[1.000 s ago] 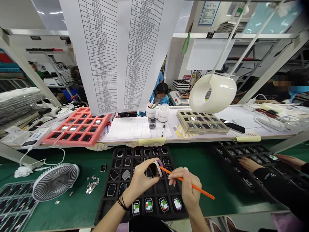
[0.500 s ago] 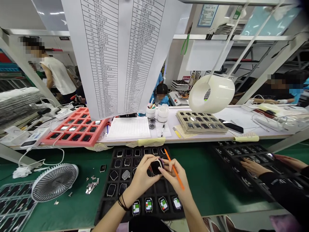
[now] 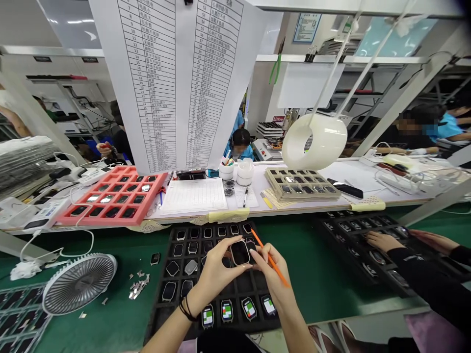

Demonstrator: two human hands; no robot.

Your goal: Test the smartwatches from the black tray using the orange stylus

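Note:
A smartwatch (image 3: pixel 240 253) without a strap is held up over the black tray (image 3: pixel 159 314), its dark screen facing me. My left hand (image 3: pixel 216 267) grips its left side, thumb along the bottom and fingers at the top. At the right edge of the watch are the fingertips of my right hand (image 3: pixel 275 274), which also holds a thin orange stick (image 3: pixel 268 255) slanting across the fingers. Rows of watches fill much of the tray below. In its front row several screens are lit with green, white and red blocks, such as this watch (image 3: pixel 227 311).
A small fan (image 3: pixel 79 284) and silvery scraps (image 3: pixel 139 288) lie to the left on the green table. One loose watch (image 3: pixel 155 258) is beside the tray. At right, a co-worker's hands (image 3: pixel 384 241) reach over another black tray (image 3: pixel 362 267). A printed sheet (image 3: pixel 180 88) hangs ahead above the shelf.
The smartwatch has turned so its dark screen faces me more fully, and my right fingers have shifted to its edge. A person in white at far left has moved mostly out of view.

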